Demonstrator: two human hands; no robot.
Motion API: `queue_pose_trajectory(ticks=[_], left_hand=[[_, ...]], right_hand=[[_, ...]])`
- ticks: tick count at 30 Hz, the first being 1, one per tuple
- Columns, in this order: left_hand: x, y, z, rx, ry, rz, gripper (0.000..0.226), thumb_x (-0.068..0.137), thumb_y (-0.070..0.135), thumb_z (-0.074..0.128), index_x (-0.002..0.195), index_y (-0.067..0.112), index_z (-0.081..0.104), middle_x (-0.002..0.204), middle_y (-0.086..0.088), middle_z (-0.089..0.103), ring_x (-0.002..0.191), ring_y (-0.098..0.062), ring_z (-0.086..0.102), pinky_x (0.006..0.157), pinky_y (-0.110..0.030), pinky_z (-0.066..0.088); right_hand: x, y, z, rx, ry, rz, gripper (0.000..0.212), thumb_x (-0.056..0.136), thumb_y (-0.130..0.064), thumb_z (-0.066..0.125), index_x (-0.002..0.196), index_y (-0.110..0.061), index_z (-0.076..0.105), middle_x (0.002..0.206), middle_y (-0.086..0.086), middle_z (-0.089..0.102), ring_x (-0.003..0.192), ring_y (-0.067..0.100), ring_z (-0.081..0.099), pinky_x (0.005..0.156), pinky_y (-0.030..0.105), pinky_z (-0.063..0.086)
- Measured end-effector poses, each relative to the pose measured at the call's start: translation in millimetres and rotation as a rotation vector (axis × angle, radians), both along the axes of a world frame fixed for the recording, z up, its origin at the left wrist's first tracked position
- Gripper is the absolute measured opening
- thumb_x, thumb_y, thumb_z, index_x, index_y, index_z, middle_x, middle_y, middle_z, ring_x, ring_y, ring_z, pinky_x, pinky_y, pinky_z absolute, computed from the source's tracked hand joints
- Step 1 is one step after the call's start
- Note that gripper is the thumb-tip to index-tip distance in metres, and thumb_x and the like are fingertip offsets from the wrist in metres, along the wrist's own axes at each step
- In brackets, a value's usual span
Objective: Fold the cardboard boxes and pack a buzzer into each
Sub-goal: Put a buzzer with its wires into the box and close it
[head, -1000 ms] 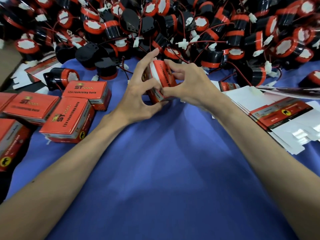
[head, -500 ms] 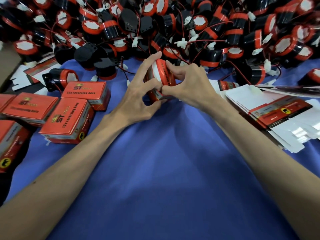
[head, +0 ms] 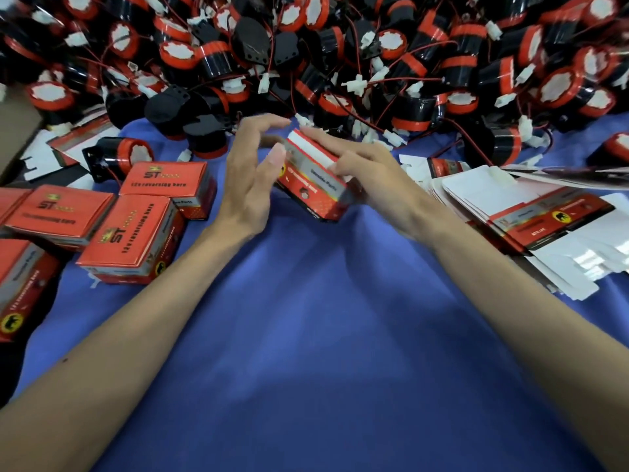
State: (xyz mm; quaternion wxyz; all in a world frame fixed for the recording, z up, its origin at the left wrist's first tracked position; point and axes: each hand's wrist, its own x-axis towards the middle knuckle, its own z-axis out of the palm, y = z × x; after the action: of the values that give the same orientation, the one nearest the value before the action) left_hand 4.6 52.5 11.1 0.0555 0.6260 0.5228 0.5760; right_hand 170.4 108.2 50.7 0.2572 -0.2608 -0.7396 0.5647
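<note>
A red cardboard box (head: pixel 311 183) is held tilted above the blue cloth, just in front of the buzzer pile. My right hand (head: pixel 366 172) grips it from the right, fingers lying along its white top edge and thumb underneath. My left hand (head: pixel 252 168) is beside the box's left end with fingers spread and loosely bent; its thumb touches the box's end. A big heap of black-and-red buzzers (head: pixel 340 56) with red wires and white plugs fills the back of the view.
Several closed red boxes (head: pixel 131 233) lie at the left. One loose buzzer (head: pixel 119 158) sits near them. A stack of flat unfolded box blanks (head: pixel 531 216) lies at the right. Blue cloth (head: pixel 323 335) covers the table in front.
The box has been turned from end-on to lying lengthwise and tilted. My left hand's fingers have come off it and spread open. My right hand has shifted along the top edge.
</note>
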Motion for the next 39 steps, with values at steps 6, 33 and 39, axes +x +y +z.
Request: queue_pose_trajectory(ticks=[6,33,39], left_hand=[[-0.2,4.9,-2.4,-0.256,-0.087,-0.162,0.017,0.095,0.022,0.041,0.106,0.019,0.053,0.087,0.019,0.061,0.077,0.004,0.054,0.070,-0.012,0.040],[33.1,2.5,4.9,-0.267,-0.398,-0.012,0.018,0.082,0.026,0.072,0.089,0.012,0.063,0.073,0.018,0.067,0.070,0.008,0.060,0.066,-0.008,0.044],[33.2,2.8,6.0,-0.202,-0.376,0.008,0.019,0.086,0.016,0.068,0.100,0.005,0.061,0.088,0.008,0.063,0.077,0.007,0.059,0.073,-0.011,0.045]], right_hand=[[9.1,-4.3,-19.4,-0.056,0.128,-0.077,0.035,0.096,-0.009,0.047,0.121,-0.029,0.060,0.114,-0.002,0.067,0.104,0.010,0.060,0.097,0.030,0.047],[3.0,-3.8,-36.9,0.087,0.243,-0.396,0.033,0.077,-0.023,0.078,0.101,-0.013,0.057,0.093,-0.004,0.065,0.079,-0.005,0.061,0.073,0.012,0.046],[2.3,-2.9,-38.7,0.081,0.232,-0.377,0.033,0.083,-0.027,0.073,0.111,-0.016,0.057,0.100,-0.009,0.066,0.090,0.001,0.062,0.083,0.021,0.049]])
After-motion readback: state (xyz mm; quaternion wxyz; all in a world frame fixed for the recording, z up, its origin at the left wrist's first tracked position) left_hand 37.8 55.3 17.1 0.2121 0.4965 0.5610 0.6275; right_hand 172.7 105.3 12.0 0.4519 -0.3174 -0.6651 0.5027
